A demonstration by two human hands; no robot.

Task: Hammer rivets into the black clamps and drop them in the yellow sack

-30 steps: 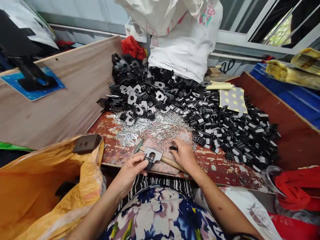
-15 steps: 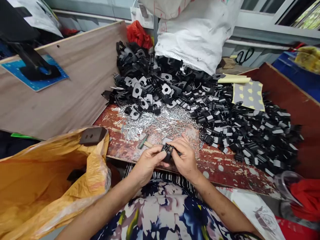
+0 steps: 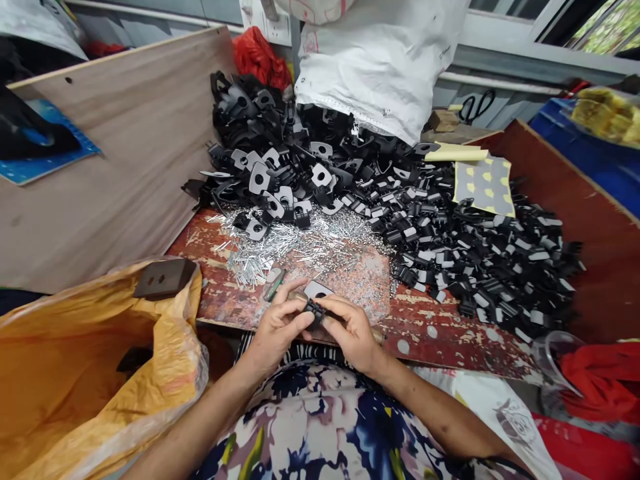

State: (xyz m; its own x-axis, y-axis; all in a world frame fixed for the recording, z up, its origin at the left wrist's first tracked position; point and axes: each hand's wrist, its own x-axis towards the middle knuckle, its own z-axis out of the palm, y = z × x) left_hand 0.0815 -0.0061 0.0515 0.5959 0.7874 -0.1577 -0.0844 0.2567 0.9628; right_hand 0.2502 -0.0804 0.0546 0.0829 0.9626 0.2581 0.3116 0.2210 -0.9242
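Observation:
At the table's near edge, both hands grip a small black plastic clip [image 3: 315, 312], its jointed side facing me. A light grey plate with a dark hole [image 3: 319, 289] shows just behind it; whether it belongs to the clip I cannot tell. My left hand [image 3: 281, 328] pinches the clip from the left with thumb and fingers. From the right, my right hand [image 3: 354, 333] closes thumb and fingertips on its other end. Beside my left fingers lies a small hammer [image 3: 274, 285] with a greenish head, its handle mostly hidden behind my hands.
Loose metal pins [image 3: 300, 243] lie beyond my hands. Behind them are heaped black clip parts with grey plates [image 3: 260, 179], and smaller black parts [image 3: 440, 250] spread rightward. A yellow sack [image 3: 100, 333] stands left, wooden boards [image 3: 130, 147] wall the side, and a white sack [image 3: 370, 73] hangs behind.
The clip has been turned between my fingers, and a grey plate shows more plainly behind it. The whole view has shifted, so the surroundings sit further left.

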